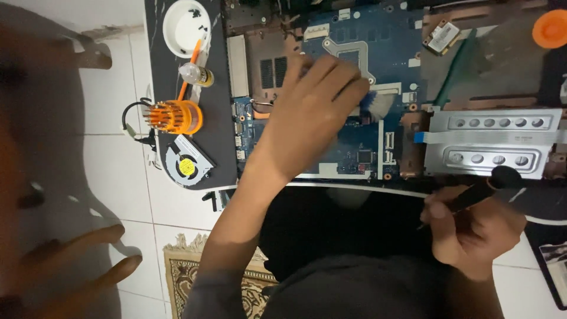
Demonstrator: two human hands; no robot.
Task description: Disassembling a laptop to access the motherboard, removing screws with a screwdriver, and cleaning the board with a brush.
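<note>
Resting on the blue circuit board (354,88) of the opened laptop, the left hand (310,115) grips a small brush (375,105), bristles pointing right. The right hand (472,227), nearer the body, is closed around a black tool (481,190).

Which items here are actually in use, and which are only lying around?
In use:
left hand on the blue circuit board
small brush at its fingers
right hand holding a black tool

Lying about:
white dish
orange bit holder
cooling fan
small bottle
orange disc
</note>
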